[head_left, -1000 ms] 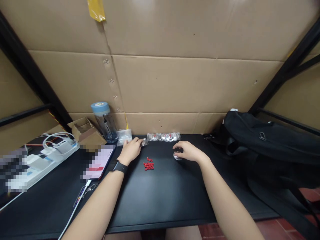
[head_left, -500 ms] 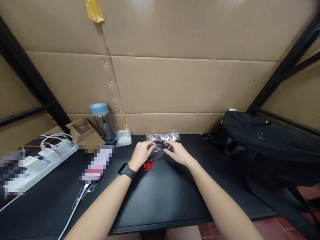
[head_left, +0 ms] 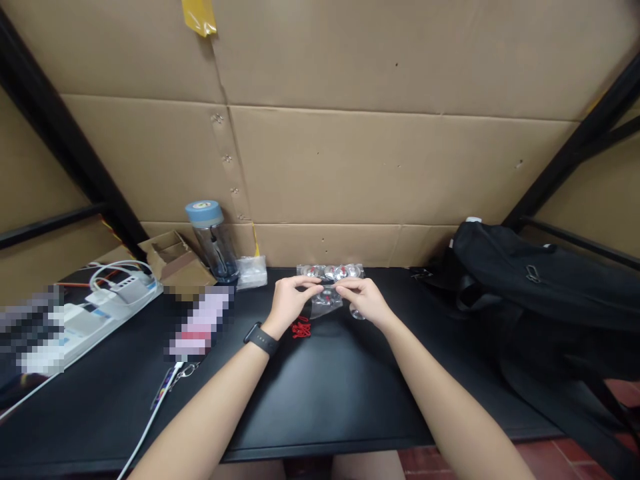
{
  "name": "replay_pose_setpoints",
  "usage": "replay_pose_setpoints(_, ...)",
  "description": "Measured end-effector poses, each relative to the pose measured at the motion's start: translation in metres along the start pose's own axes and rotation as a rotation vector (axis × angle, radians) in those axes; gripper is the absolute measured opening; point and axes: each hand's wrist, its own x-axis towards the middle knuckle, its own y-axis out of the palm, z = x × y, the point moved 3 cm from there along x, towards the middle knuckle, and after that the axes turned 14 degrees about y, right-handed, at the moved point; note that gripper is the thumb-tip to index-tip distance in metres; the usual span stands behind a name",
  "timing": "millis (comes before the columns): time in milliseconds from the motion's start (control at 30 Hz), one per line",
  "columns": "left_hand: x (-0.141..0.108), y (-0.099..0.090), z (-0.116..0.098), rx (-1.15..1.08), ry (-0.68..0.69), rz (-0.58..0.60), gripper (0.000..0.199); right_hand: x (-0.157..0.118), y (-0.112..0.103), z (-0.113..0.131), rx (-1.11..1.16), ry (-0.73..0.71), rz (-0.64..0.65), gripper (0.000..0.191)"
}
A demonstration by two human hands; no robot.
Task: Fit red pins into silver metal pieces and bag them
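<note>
Between both hands hangs a small clear plastic bag [head_left: 326, 304] with a round silvery piece marked in red inside it. My left hand [head_left: 294, 297] pinches its upper left edge between thumb and fingers. The upper right edge is pinched by my right hand [head_left: 367, 301]. Below the right fingers a round shiny edge [head_left: 356, 312] shows, partly hidden. A bundle of red cord [head_left: 301, 328] lies on the black table just below my left hand. Behind the hands, several bagged round silvery pieces with red marks [head_left: 343, 271] lie in a row by the cardboard wall.
To the left are a water bottle [head_left: 213, 240], an opened cardboard box [head_left: 177, 260], clear packets [head_left: 251, 272], a power strip [head_left: 120, 300] and a white cable [head_left: 150, 427] with a key ring [head_left: 186, 371]. A black bag [head_left: 530, 300] fills the right side.
My hands have drawn closer together, and both now grip the top of the plastic bag. A round piece now shows in the bag. The view has shifted slightly.
</note>
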Motion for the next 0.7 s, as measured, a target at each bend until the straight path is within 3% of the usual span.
replay_pose_setpoints(133, -0.0002, 0.002, 0.0003, -0.07, 0.029, 0.005, 0.027, 0.0016, -0.0015, -0.0049, 0.075, 0.096, -0.014, 0.032)
replay_pose_setpoints(367, -0.0033, 0.0025, -0.0012, 0.137, 0.124, 0.209, 0.023, 0.0039, -0.0058, -0.0026, -0.021, -0.046, -0.068, 0.023)
replay_pose_setpoints(500, -0.0042, 0.0048, -0.0009, 0.043, 0.119, 0.166, 0.029, 0.0043, -0.0071, -0.0035, 0.061, -0.047, -0.087, 0.024)
replay_pose_setpoints(700, -0.0053, 0.0063, 0.0004, 0.061, 0.083, 0.194, 0.025, 0.0047, -0.0038, -0.0065, 0.113, -0.011, -0.141, 0.032)
